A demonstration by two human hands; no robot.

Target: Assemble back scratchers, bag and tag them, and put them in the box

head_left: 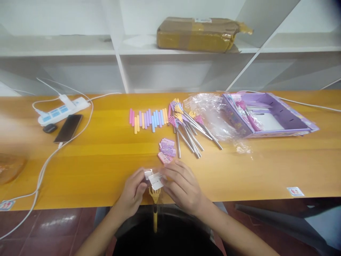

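- Your left hand [133,192] pinches the left side of a clear wrapper [148,173]; your right hand [183,186] pinches its right side.
- A white card [156,181] shows between your hands.
- The yellow scratcher [155,196] sits just below that card, at the table's [101,177] near edge.

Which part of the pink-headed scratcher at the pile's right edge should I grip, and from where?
Probably best: grip the pink-headed scratcher near the free end of its silver rod, coming from the near right. That slim end points outward, clear of the other scratchers, while the clawed head lies closer to theirs.
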